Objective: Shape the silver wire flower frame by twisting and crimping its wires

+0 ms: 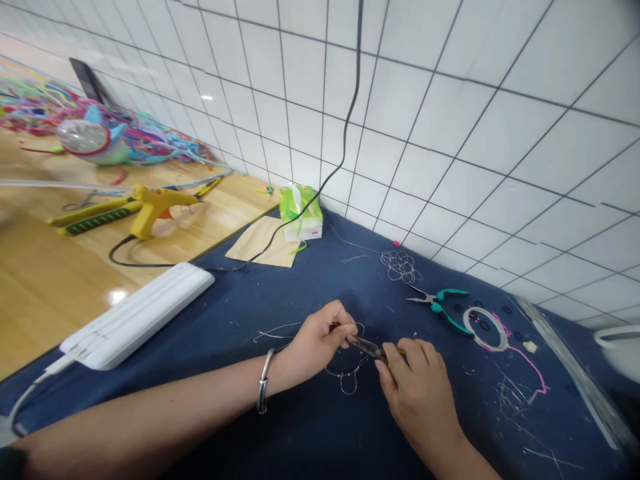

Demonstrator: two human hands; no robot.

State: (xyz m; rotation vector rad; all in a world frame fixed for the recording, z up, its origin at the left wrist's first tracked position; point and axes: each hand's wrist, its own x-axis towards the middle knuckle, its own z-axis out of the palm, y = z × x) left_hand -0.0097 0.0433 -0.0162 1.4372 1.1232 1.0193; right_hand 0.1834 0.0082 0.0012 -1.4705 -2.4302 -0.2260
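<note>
My left hand (317,340) is closed, thumb against fingers, on a thin silver wire piece bent into loops with small pinkish beads (349,373). Loose wire ends stick out to the left of that hand. My right hand (420,387) is wrapped round a pair of pliers (373,348), whose handles are mostly hidden in the palm. The jaws of the pliers reach to the left fingertips at the wire; whether they grip it I cannot tell. Beyond, a flower-like piece of looped wire (401,265) lies on the dark blue mat (240,320).
Green-handled pliers (435,300), a wire coil (485,329) and wire scraps (513,397) lie to the right. On the left are a white power strip (145,313), a yellow glue gun (155,207) and a tissue pack (301,212). A black cable (345,150) crosses in front of the tiled wall.
</note>
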